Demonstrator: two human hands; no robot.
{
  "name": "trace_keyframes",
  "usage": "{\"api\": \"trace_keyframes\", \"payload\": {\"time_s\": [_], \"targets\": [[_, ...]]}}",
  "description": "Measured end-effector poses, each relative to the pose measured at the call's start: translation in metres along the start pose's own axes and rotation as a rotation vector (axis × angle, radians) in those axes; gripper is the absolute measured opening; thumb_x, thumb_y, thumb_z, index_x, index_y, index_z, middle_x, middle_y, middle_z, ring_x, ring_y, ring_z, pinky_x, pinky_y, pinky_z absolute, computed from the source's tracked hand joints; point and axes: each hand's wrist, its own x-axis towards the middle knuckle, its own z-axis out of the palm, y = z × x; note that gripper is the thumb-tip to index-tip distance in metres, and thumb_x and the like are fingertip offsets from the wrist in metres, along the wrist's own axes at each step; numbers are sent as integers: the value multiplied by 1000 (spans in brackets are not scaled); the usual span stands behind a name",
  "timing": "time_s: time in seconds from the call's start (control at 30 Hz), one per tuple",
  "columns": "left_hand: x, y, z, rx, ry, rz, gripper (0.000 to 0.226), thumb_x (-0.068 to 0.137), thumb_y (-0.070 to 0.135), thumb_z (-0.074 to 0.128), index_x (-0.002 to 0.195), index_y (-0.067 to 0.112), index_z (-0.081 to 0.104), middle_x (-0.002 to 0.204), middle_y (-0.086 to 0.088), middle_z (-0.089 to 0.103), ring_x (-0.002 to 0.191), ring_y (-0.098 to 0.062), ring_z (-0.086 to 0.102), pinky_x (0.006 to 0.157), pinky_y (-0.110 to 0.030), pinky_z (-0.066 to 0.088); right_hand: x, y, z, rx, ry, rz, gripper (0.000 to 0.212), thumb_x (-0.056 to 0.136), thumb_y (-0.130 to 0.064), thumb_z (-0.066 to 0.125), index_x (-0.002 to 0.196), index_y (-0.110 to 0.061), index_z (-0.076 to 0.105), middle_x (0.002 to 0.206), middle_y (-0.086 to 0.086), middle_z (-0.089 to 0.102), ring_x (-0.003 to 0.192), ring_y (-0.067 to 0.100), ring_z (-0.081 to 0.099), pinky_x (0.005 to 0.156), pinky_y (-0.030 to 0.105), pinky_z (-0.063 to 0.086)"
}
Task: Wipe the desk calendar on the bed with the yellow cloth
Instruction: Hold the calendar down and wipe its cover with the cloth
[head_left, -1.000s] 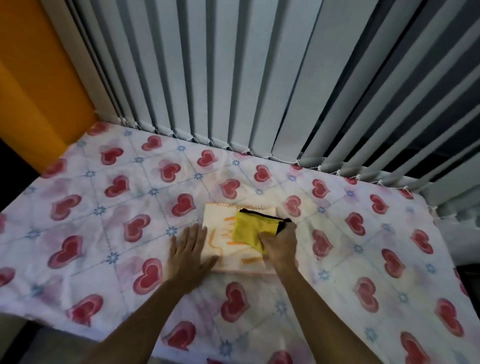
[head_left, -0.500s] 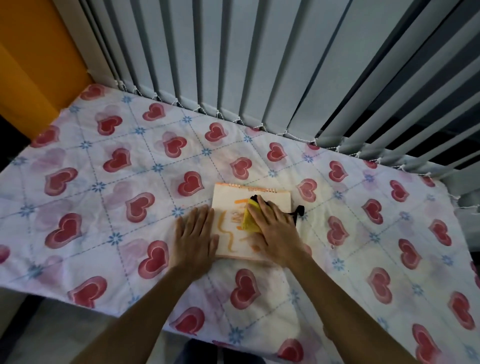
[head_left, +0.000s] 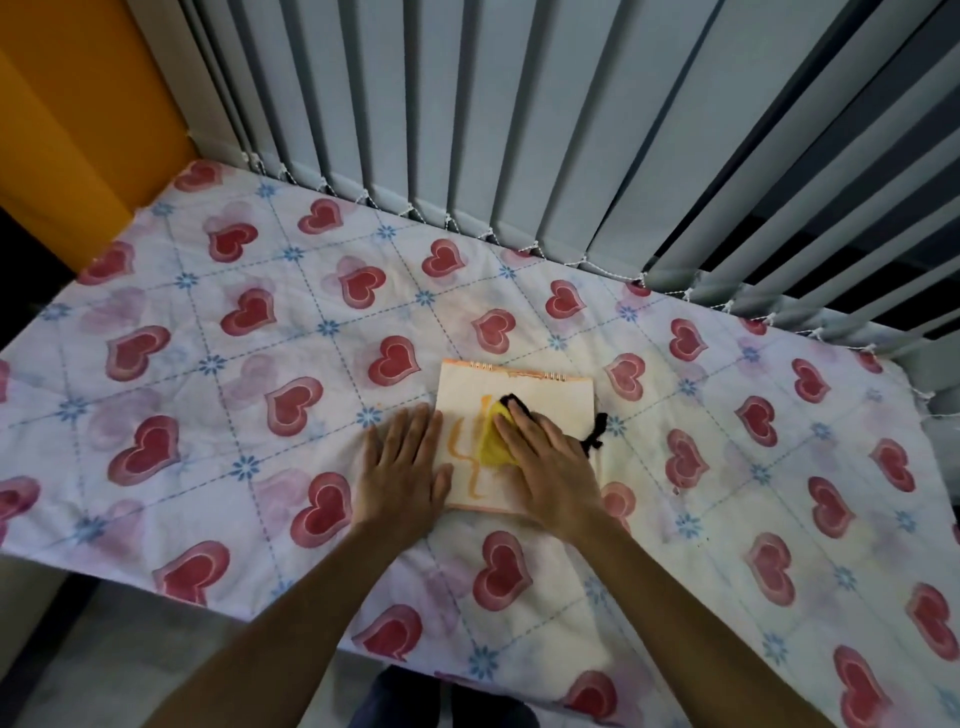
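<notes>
- Starting nearest the calendar's near edge: both forearms reach up from the bottom of the view over the bed (head_left: 208, 395), whose sheet is printed with red hearts.
- Left hand (head_left: 402, 467) lies flat, fingers spread loosely and holding nothing; it sits at the calendar's left edge, thumb and fingertips lapping onto that edge. Reads as a brace.
- Desk calendar (head_left: 545, 402) lies flat on the bed, spiral binding along its far edge, long axis running left to right.
- Right hand (head_left: 548, 462) presses palm-down on the calendar's near-right part, fingers extended flat and pinning the yellow cloth (head_left: 491, 441) to the page. No pinch grip, just downward pressure.
- Cloth sticks out to the left of the right hand's fingers; its black trim shows at the fingertips and again off the calendar's right edge.
- Key relation: unwiped page lies mostly beyond and right of the right hand, toward the binding. Right hand owns the cloth, so strokes should run along the long axis.
- Risk: soft bedding lets the calendar slide.
- Beyond the calendar's far edge: vertical blinds (head_left: 467, 130), with an orange wall (head_left: 78, 114) to their left.
</notes>
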Motion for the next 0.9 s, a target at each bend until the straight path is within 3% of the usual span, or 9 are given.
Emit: {"api": "trace_keyframes", "payload": {"time_s": [0.1,0.2,0.3,0.43,0.5,0.63,0.8,0.9], "targets": [[2,-1,2,8,-1,7,67,89,46,22,146,12,29,153,-11,34,142,-31,30,114,-53,17,0,22,-6,34,33,166,61,96,-28,43,151,-27,18,162,-6,14,141,25,30,106,45,36],[3,-4,6,9,-10,10,71,88,51,16,148,13,23,156,-9,28,145,-29,23,116,-50,10,36,8,-13,34,46,284,61,97,-29,40,152,-26,12,163,-5,6,145,24,19,109,45,31],[5,-8,8,4,-44,35,88,81,69,12,150,15,12,159,-7,16,148,-28,10,117,-47,-1,51,-15,-12,47,2,101,60,97,-37,36,151,-32,12,162,-11,5,147,19,13,111,44,26],[7,-14,8,14,-118,71,116,63,89,15,150,14,-1,161,-7,1,148,-26,-2,116,-46,-10,18,8,-14,28,-28,-201,56,93,-36,48,146,-33,30,159,-13,21,142,20,30,102,43,37],[9,-15,8,15,-130,73,120,61,91,16,150,13,-5,161,-7,-3,148,-26,-5,116,-47,-11,16,22,-18,54,-28,-177,55,92,-26,53,144,-34,35,158,-13,24,141,20,32,102,44,38],[9,-15,9,29,-139,67,121,59,92,17,149,14,-8,161,-6,-5,148,-24,-7,115,-48,-12,49,-1,-22,96,19,78,54,95,-23,48,145,-34,33,160,-13,19,145,19,22,108,46,29],[8,-13,8,-3,-125,68,119,63,89,27,150,14,-7,161,-5,-5,148,-25,-8,117,-48,-10,23,-22,-10,61,-22,-147,58,87,-34,47,144,-39,33,158,-14,24,140,24,31,101,45,34],[8,-13,7,-9,-124,74,121,63,88,32,150,12,-4,161,-7,-3,148,-26,-6,117,-50,-7,14,4,-15,120,-51,-240,65,85,-12,53,140,-43,38,155,-21,24,142,20,28,102,44,33]]}}
